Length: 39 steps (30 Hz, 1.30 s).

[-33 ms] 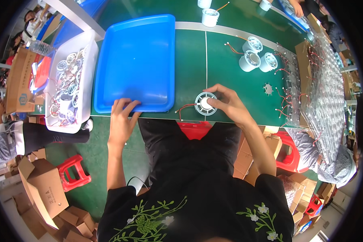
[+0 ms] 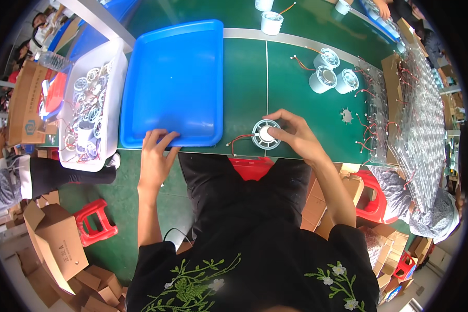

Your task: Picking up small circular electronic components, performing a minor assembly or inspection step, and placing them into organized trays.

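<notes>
My left hand grips the near rim of a blue plastic tray, fingers over the edge and thumb below. The tray holds nothing and lies at the left of the green table. Right of it, near the table's front edge, my right hand is closed round a round, spoked white motor housing with a white centre. Thumb and fingers hold its right side. Thin red wires run out of it to the left. The underside of the housing is hidden.
A white bin of similar parts stands left of the tray. Several white motor housings stand at the back right. A toothed metal disc lies nearer. Clear plastic trays with wired parts lean at the far right. Cardboard boxes sit below.
The blue tray has shifted slightly left and toward me, with my left hand on its rim. My right hand and the motor housing look nearly unmoved.
</notes>
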Motion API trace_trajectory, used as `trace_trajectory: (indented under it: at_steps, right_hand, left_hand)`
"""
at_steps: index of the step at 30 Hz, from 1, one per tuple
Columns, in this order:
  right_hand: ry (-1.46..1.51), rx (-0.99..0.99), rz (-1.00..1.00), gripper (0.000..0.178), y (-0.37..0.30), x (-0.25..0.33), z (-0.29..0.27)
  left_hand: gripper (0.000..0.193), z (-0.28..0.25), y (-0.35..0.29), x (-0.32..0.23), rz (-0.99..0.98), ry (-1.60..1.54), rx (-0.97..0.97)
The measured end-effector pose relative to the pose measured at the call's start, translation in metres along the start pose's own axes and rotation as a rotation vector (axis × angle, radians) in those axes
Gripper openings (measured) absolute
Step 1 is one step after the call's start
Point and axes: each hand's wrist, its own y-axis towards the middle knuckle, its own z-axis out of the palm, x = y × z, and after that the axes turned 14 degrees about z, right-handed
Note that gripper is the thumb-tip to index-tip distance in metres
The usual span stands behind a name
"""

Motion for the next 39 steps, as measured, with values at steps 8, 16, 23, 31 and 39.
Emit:
trace_trajectory:
  at_steps: [8,16,23,31,39]
  right_hand:
    - [0.110,-0.026,-0.017,0.025,-0.004,-0.006,0.012]
    - [0.183,-0.042,-0.021,0.019,-0.001,-0.006,0.019]
    - [0.241,0.032,-0.032,0.016,0.000,-0.004,0.017]
    - [0.217,-0.057,-0.105,0.024,0.000,-0.022,0.032]
    - [0.491,-0.484,-0.437,0.021,0.000,-0.046,0.034]
  left_hand:
    - [0.035,-0.003,0.050,-0.065,0.128,-0.445,-0.243]
    - [0.033,0.092,0.072,-0.101,-0.275,-1.166,-0.145]
    - [0.034,0.098,0.068,-0.107,-0.259,-1.034,-0.192]
    - [0.043,0.089,0.068,-0.112,-0.088,-0.850,-0.190]
    - [0.054,-0.004,0.124,0.004,0.031,-0.066,-0.429]
